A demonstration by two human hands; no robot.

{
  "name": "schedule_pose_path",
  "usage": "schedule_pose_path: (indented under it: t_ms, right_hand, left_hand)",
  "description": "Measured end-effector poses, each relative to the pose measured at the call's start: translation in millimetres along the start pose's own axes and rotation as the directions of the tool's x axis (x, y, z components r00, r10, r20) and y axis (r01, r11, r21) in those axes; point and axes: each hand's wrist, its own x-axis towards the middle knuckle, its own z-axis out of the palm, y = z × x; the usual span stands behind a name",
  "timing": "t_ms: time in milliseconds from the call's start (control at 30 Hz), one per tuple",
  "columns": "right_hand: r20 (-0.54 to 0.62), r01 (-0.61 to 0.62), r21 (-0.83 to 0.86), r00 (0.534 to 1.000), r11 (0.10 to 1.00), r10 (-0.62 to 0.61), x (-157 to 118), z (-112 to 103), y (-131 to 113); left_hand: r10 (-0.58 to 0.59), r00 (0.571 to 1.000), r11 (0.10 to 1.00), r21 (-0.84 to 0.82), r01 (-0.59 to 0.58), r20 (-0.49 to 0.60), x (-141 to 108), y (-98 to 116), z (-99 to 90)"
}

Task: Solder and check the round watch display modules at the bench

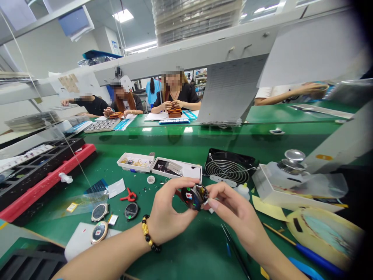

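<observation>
The left hand (169, 210) holds a round watch-like device (190, 197) by its rim, thumb beneath and forefinger above; the device lies within the curve of that grip, tilted, its dark face turned toward the left palm and its inner parts showing at the right side; the right hand (233, 208) is at that open side, thumb and forefinger held narrow against the edge; whether these fingertips grip the edge or a small part there cannot be told.

A bead bracelet (147, 233) circles the left wrist; dark tweezers (236, 249) lie below the right hand on the green mat (186, 254); left of the left hand lie a dark round watch face (131, 210), a red clamp (128, 195) near it, and two further watch pieces, one silver-rimmed (99, 212), the other gold-rimmed (99, 232); beyond the hands stand two white trays of small parts, the left one (131, 168) touching or just beside the right one (163, 174); a black fan (229, 165) lies right of these.
</observation>
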Motion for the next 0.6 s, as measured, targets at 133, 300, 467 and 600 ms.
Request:
schedule_pose_path:
  t_ms: [133, 300, 467, 600]
  right_hand:
    - [-0.003, -0.007, 0.002, 1.000, 1.000, 0.007, 0.9, 0.3, 0.1]
    - [-0.024, -0.013, 0.038, 1.000, 0.999, 0.014, 1.7, 1.8, 0.2]
    - [-0.015, -0.025, 0.089, 1.000, 0.996, 0.027, 1.6, 2.0, -0.7]
    - [0.008, -0.024, 0.102, 1.000, 0.995, 0.023, 1.6, 0.4, -0.2]
  left_hand:
    - [-0.002, 1.000, 1.000, 0.004, 0.002, 0.002, 0.8, 1.0, -0.4]
    - [-0.010, 1.000, 1.000, 0.000, 0.010, 0.003, 0.4, -0.2, -0.2]
    - [-0.034, 0.999, 0.999, -0.015, 0.035, 0.020, -0.7, -1.2, -0.1]
    - [-0.046, 0.999, 0.999, -0.026, 0.047, 0.024, 0.1, -0.3, 0.2]
